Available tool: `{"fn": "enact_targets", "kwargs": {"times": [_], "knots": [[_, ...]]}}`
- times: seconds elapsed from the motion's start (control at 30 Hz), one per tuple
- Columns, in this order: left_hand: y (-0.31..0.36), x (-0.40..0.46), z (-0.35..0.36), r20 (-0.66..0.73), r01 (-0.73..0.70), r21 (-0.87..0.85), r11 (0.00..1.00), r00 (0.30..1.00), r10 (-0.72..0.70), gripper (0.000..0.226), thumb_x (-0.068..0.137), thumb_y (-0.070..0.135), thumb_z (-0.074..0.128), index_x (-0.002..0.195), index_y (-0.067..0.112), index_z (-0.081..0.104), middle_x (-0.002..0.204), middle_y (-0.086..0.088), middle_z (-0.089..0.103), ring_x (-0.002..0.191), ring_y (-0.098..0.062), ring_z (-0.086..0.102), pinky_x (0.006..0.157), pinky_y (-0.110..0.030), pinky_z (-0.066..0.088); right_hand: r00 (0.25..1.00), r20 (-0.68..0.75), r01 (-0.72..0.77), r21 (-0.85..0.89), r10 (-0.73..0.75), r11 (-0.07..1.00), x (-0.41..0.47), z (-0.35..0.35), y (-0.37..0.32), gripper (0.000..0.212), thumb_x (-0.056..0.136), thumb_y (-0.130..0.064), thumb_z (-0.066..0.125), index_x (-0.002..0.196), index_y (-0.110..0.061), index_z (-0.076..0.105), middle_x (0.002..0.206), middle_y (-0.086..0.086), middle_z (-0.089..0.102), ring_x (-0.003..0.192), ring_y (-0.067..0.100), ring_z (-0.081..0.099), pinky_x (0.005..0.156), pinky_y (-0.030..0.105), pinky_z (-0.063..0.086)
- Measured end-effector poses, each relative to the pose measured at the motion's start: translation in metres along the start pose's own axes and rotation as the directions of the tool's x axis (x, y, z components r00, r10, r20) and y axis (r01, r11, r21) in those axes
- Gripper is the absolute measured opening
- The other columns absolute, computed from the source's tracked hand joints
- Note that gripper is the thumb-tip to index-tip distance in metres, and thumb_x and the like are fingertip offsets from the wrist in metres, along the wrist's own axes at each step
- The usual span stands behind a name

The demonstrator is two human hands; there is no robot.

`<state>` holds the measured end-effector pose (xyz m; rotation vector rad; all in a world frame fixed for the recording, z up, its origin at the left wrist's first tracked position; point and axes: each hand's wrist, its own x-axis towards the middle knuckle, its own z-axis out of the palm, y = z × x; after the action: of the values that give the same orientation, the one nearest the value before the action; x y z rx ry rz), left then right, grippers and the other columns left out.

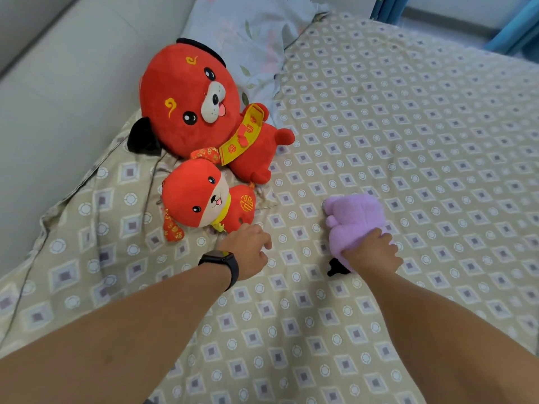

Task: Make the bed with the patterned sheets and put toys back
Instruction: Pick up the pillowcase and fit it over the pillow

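The right hand (374,253) pinches the soft, light purple toy (354,225) at its near end on the patterned sheet (408,126), right of the small red toy (204,202), which yields to any mid-body grasp.

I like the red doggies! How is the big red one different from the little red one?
The big red dog is much larger than the little red dog. The big one has black ears and a yellow banner across its chest; the little one has red patterned ears and a yellow collar. The big one lies nearer the floral pillow; the little one lies by the left hand. Both lie on the patterned sheet.
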<state>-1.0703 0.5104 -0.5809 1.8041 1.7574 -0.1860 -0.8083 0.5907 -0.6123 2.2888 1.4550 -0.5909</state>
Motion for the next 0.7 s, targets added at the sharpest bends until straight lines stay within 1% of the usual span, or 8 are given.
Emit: {"fn": "enact_targets", "kwargs": {"times": [0.1, 0.2, 0.27, 0.37, 0.43, 0.53, 0.63, 0.7], "knots": [[-0.002, -0.001, -0.001, 0.027, -0.015, 0.028, 0.999, 1.000, 0.014, 0.033, 0.094, 0.022, 0.054, 0.126, 0.027, 0.060, 0.132, 0.006, 0.053, 0.123, -0.019, 0.044, 0.098, -0.036, 0.041, 0.986, 0.163, 0.037, -0.010, -0.034, 0.999, 0.030, 0.009, -0.006, 0.058, 0.065, -0.063, 0.066, 0.104, -0.022, 0.055, 0.113, 0.000, 0.060, 0.113, 0.021, 0.056, 0.105, 0.040, 0.039], [-0.002, 0.004, -0.004, -0.035, -0.033, 0.023, 0.999, 0.999, 0.034, 0.050, 0.091, 0.026, 0.058, 0.140, 0.029, 0.047, 0.138, 0.004, 0.047, 0.124, -0.021, 0.044, 0.099, -0.037, 0.043, 0.945, 0.320, 0.076, 0.005, -0.074, 0.997, 0.045, 0.011, -0.017, 0.080, 0.049, -0.095, 0.058, 0.097, -0.032, 0.056, 0.118, 0.003, 0.067, 0.110, 0.027, 0.062, 0.100, 0.045, 0.042], [0.002, 0.011, -0.007, -0.139, -0.076, 0.023, 0.997, 0.987, 0.079, 0.076, 0.084, 0.033, 0.066, 0.151, 0.032, 0.029, 0.149, 0.002, 0.036, 0.133, -0.024, 0.040, 0.102, -0.041, 0.044, 0.941, 0.256, 0.197, 0.122, -0.223, 0.973, 0.015, -0.022, -0.032, 0.072, 0.075, -0.081, 0.058, 0.115, -0.022, 0.061, 0.121, 0.011, 0.065, 0.110, 0.034, 0.062, 0.092, 0.039, 0.049], [0.007, 0.026, -0.018, -0.178, -0.155, 0.047, 0.987, 0.971, 0.161, 0.109, 0.070, 0.049, 0.073, 0.156, 0.035, 0.007, 0.160, -0.002, 0.015, 0.147, -0.028, 0.022, 0.111, -0.044, 0.039, 0.863, 0.285, 0.317, 0.335, -0.416, 0.887, -0.014, -0.055, -0.060, 0.068, 0.083, -0.062, 0.067, 0.123, -0.006, 0.065, 0.123, 0.013, 0.066, 0.106, 0.030, 0.064, 0.079, 0.031, 0.046], [0.008, 0.035, -0.029, -0.174, -0.247, 0.064, 0.967, 0.951, 0.255, 0.109, 0.067, 0.053, 0.075, 0.155, 0.031, 0.015, 0.157, -0.002, 0.024, 0.143, -0.027, 0.030, 0.111, -0.042, 0.040, 0.804, 0.329, 0.326, 0.453, -0.495, 0.830, -0.022, -0.067, -0.078, 0.055, 0.082, -0.055, 0.070, 0.107, -0.007, 0.071, 0.109, 0.011, 0.072, 0.095, 0.025, 0.068, 0.072, 0.031, 0.050], [0.002, 0.036, -0.046, -0.307, -0.330, -0.114, 0.937, 0.909, 0.283, 0.097, 0.066, 0.047, 0.080, 0.148, 0.027, 0.034, 0.147, 0.006, 0.040, 0.131, -0.019, 0.049, 0.099, -0.036, 0.048, 0.801, 0.295, 0.291, 0.568, -0.520, 0.770, -0.020, -0.082, -0.092, 0.052, 0.077, -0.056, 0.071, 0.101, -0.010, 0.073, 0.098, 0.007, 0.073, 0.089, 0.023, 0.069, 0.077, 0.034, 0.054], [-0.005, 0.030, -0.044, -0.429, -0.284, -0.430, 0.857, 0.899, 0.083, 0.080, 0.066, 0.041, 0.085, 0.137, 0.026, 0.051, 0.135, 0.010, 0.051, 0.124, -0.009, 0.051, 0.094, -0.023, 0.044, 0.841, 0.168, 0.239, 0.737, -0.514, 0.632, -0.020, -0.092, -0.095, 0.042, 0.089, -0.055, 0.060, 0.089, -0.015, 0.073, 0.090, 0.004, 0.073, 0.080, 0.022, 0.067, 0.080, 0.037, 0.053], [-0.002, 0.030, -0.038, -0.449, -0.215, -0.740, 0.637, 0.863, -0.231, 0.066, 0.062, 0.037, 0.089, 0.121, 0.029, 0.060, 0.121, 0.009, 0.060, 0.109, -0.008, 0.060, 0.089, -0.024, 0.050, 0.889, -0.026, 0.344, 0.698, -0.457, 0.628, -0.019, -0.099, -0.099, 0.040, 0.094, -0.051, 0.050, 0.085, -0.017, 0.070, 0.084, 0.004, 0.072, 0.085, 0.029, 0.066, 0.083, 0.041, 0.051]]}}
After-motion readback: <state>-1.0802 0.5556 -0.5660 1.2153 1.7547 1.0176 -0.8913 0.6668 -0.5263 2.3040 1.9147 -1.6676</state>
